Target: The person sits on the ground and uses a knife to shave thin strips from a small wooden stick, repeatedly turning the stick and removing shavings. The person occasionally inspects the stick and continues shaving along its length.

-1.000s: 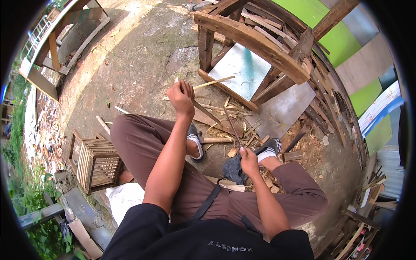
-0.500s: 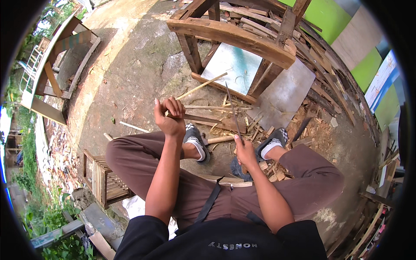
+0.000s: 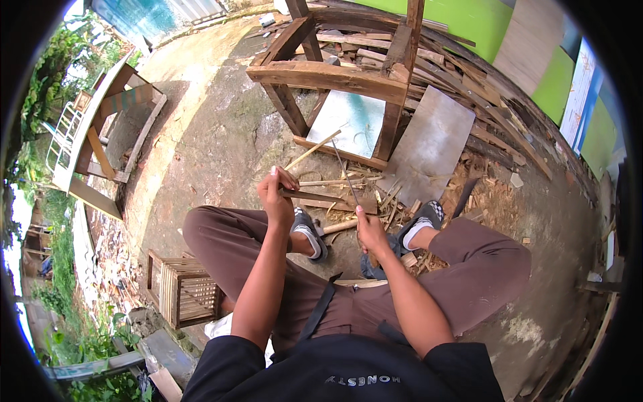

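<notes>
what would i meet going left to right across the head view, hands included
Slatted wooden crate, left hand, thin pointed tool, right hand, checkered right shoe, dark flat strip, white-and-blue panel.

The blade [image 3: 346,174] is grey, the trousers [image 3: 462,288] brown, the shirt [image 3: 288,375] black, the shoes [image 3: 431,212] checked black-and-white, the panel [image 3: 479,28] lime-green.
</notes>
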A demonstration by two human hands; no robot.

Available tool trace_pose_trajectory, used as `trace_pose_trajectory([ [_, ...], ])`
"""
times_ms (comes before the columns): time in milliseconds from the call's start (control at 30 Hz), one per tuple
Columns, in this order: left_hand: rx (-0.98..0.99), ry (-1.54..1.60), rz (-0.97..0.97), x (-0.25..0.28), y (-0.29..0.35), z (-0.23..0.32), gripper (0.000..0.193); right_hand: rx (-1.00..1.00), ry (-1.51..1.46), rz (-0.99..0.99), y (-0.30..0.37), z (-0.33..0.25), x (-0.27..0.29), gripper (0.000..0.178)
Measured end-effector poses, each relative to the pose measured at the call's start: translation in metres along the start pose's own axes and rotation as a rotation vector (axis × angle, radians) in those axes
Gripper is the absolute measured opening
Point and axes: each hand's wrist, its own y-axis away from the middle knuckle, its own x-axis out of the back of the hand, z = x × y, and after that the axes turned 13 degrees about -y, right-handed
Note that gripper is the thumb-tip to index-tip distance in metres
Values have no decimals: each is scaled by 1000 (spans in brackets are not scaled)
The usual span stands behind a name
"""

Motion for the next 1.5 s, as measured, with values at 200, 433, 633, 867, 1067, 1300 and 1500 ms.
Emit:
trace_pose_trajectory([
  [200,58,310,23,-10,-2,19,65,56,132,12,9,0,-7,71],
  [433,158,148,-6,-16,-14,14,65,124,181,-12,26,-1,-19,70],
  [633,215,233,-5,-20,-4,19,67,225,75,-31,44,6,-28,65],
  [867,94,268,37,-22,2,11,69,189,232,76,24,18,-45,68],
  [1067,96,238,19,-28,5,13,69,223,194,66,20,13,-52,68],
  [1300,134,253,12,-25,3,11,68,298,197,41,26,7,-54,61],
  [1500,142,222,19,-27,2,12,68,358,211,27,33,-5,-55,57],
])
